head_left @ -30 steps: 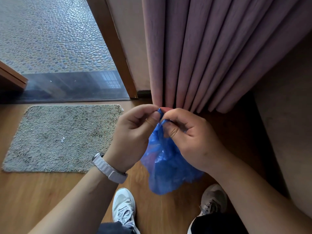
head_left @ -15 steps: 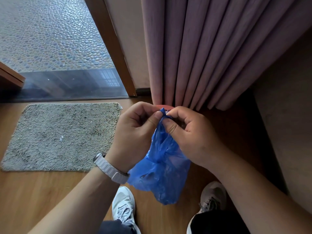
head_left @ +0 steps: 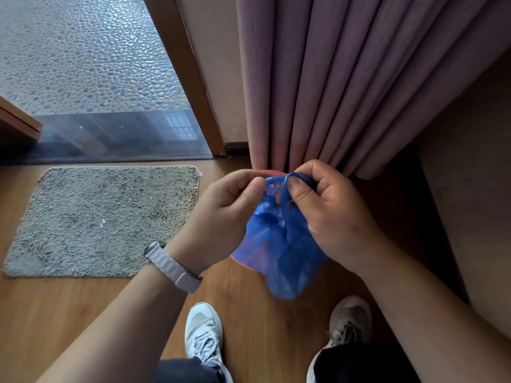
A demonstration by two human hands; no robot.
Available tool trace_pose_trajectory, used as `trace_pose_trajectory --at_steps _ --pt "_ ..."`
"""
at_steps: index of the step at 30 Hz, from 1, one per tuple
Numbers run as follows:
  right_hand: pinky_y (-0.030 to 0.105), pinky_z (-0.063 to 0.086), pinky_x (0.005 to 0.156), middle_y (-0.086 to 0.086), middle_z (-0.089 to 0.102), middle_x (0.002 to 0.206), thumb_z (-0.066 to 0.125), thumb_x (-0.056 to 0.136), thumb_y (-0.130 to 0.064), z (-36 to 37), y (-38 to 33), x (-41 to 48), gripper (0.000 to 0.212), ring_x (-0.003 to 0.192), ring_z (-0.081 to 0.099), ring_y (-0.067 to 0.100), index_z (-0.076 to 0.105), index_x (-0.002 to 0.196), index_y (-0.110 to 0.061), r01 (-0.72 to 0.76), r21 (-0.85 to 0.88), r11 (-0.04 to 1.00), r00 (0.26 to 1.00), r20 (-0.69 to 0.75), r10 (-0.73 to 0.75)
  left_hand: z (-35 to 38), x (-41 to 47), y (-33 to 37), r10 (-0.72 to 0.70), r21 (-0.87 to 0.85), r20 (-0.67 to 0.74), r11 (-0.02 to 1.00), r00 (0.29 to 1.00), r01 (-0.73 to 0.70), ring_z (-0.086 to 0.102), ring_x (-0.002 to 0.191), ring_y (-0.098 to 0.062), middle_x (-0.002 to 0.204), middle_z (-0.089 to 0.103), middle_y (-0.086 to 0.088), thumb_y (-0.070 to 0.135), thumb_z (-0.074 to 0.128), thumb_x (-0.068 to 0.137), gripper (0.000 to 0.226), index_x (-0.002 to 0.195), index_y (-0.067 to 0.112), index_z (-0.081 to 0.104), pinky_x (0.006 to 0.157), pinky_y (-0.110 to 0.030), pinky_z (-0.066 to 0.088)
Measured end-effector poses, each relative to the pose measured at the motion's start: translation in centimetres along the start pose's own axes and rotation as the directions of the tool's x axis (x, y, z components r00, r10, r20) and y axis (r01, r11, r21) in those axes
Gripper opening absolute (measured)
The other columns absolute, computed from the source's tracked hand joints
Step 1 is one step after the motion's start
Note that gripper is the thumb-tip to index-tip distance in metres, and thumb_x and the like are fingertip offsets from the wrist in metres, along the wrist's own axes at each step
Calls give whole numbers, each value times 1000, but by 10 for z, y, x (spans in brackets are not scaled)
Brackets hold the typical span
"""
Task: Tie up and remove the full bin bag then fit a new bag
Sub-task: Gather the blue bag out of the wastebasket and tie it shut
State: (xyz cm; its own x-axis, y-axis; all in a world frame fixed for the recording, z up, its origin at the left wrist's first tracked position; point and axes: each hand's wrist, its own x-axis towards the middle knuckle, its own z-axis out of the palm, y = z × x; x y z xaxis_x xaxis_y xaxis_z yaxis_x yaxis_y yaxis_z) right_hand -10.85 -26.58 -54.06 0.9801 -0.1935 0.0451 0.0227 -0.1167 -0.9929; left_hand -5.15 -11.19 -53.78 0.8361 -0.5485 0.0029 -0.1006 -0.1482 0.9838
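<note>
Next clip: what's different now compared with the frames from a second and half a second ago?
The left hand and right hand have drawn slightly apart. Each still pinches the top of the blue bag, but its mouth has begun to spread open between them, and a strip of the edge now loops over the right hand's fingers. The mat and curtain are unchanged.
</note>
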Motion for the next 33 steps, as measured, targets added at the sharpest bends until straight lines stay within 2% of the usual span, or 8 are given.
trace_pose_trajectory --at_steps 6,11,16,18,21,24,27,33 --pt "13 45 60 -19 60 69 52 94 -23 -2 2 0 21 68 58 -2 56 79 -37 75 -113 991 997 23 -72 13 -1 -9 46 -45 18 998 999 -45 51 66 2 73 62 17 32 68 80 7 82 31 61 64 -14 39" --pt "34 53 64 -6 61 73 53 91 -30 2 14 3 11 72 62 10 57 84 -23 32 -176 984 999 11 -30 14 0 -19 86 -12 -11 996 996 -86 50 67 -4 74 59 10 23 63 81 3 82 20 62 66 -21 41" --pt "24 49 61 -9 60 67 62 84 -26 10 22 20 10 66 59 6 55 78 -23 3 -39 999 1000 -20 -4 8 7 -32 57 -60 6 997 998 -56 54 75 -20 81 63 -10 21 70 78 18 93 15 63 69 -47 45" --pt "20 48 58 -12 59 64 66 81 -25 14 26 28 14 63 56 2 54 74 -26 -9 21 1000 999 -36 10 8 16 -35 25 -103 -15 994 1000 -26 58 77 -20 83 66 -8 18 72 78 18 95 20 67 70 -47 49" --pt "23 50 58 -10 59 64 68 80 -28 17 30 42 15 64 58 5 56 72 -33 -18 103 995 998 -59 24 10 32 -36 -41 -225 -86 974 995 21 63 81 -18 85 70 -3 8 68 80 22 95 23 70 73 -40 52" --pt "35 53 58 3 57 66 66 81 -34 18 32 60 15 65 58 13 55 75 -27 -21 94 995 998 -64 27 9 48 -37 -86 -209 -166 977 982 50 59 76 -27 80 65 -24 0 61 80 16 92 9 68 69 -54 50" --pt "41 53 61 8 58 69 67 81 -31 18 34 75 14 67 58 17 56 77 -22 -65 140 988 996 -45 72 3 62 -37 -119 -227 -175 971 977 77 56 72 -22 74 64 -19 -1 58 77 13 87 3 66 63 -41 48" --pt "21 49 65 -9 62 72 66 80 -20 9 15 97 14 72 58 3 60 79 -32 -128 196 972 992 5 129 -26 83 -11 -249 -558 -3 804 969 205 45 76 -24 71 51 -11 13 55 53 10 63 14 58 71 -33 38"
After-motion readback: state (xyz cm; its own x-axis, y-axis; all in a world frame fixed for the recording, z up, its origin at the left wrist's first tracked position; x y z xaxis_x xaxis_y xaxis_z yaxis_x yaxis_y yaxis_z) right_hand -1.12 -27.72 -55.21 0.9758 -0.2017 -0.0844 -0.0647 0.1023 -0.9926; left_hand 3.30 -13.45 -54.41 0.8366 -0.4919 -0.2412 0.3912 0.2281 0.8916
